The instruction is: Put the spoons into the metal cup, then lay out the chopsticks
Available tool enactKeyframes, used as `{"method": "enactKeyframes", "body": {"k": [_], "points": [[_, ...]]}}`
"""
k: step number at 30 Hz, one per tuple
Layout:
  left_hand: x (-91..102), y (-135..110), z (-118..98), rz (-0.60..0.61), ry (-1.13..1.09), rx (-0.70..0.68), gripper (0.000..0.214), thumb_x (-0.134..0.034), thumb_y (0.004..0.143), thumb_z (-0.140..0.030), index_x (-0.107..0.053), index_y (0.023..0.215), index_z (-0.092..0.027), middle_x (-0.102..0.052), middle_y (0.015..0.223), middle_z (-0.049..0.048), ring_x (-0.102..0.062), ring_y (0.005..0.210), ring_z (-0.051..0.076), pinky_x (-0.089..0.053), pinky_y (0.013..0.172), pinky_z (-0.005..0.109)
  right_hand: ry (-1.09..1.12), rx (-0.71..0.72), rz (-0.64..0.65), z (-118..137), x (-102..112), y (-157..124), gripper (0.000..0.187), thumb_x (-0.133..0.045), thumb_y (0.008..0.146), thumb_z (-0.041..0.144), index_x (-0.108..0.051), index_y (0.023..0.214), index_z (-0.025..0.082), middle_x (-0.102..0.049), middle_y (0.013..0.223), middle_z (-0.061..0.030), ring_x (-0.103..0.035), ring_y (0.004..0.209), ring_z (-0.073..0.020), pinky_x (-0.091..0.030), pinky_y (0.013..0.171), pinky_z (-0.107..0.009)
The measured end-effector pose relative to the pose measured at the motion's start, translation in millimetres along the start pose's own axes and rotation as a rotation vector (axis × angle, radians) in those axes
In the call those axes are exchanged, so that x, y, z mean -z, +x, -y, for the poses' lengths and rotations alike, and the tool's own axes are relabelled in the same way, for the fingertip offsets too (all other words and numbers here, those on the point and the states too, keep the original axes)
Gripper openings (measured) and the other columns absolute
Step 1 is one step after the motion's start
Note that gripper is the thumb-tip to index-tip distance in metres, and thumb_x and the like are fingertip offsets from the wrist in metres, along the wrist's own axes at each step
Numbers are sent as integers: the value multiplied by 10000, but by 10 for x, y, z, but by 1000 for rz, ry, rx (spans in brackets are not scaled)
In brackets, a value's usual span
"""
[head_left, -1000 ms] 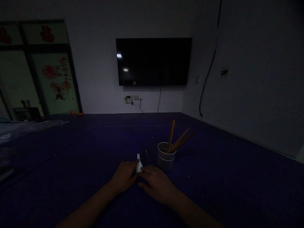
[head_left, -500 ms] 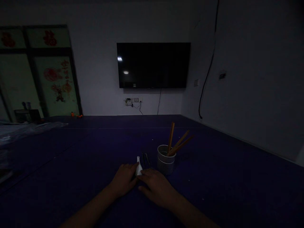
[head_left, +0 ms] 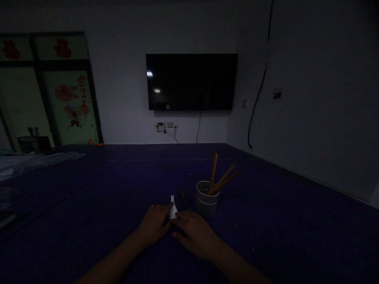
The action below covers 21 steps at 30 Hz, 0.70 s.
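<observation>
Head view: over the last half second, the left hand and right hand show no clear shift, which suggests a steady hold rather than a transfer. Their fingers meet the spoon from 8 and 4 o'clock; whether either hand grasps it cannot be told. The spoon appears to lie on the purple surface: white, smooth, handle toward 12 o'clock, hole at its tip. A cup stands at 2 o'clock.

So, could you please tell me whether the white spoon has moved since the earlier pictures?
No, not visibly: against the metal cup, the white spoon keeps its place; both sit slightly lower in view, as does the television.
</observation>
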<state>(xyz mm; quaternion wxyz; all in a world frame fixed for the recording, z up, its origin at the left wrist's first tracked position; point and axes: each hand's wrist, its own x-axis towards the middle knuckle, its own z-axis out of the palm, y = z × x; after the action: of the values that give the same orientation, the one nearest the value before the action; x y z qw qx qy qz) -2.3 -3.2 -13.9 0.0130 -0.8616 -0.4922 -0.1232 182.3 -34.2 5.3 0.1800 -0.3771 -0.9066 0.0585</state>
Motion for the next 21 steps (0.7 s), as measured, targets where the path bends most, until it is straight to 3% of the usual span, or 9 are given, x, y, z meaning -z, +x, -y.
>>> {"method": "enactKeyframes", "body": {"k": [21], "points": [[-26,13,25,-14,-17,-9,484,-418,878,-343,-396,1338,-195,-579,1248,107,-531,1115,256,-385,931,396,17,-7,-12,3,-12,-5,297,-528,872,291,-602,1145,201,-611,1180,-85,-529,1111,-225,-353,980,-342]]}}
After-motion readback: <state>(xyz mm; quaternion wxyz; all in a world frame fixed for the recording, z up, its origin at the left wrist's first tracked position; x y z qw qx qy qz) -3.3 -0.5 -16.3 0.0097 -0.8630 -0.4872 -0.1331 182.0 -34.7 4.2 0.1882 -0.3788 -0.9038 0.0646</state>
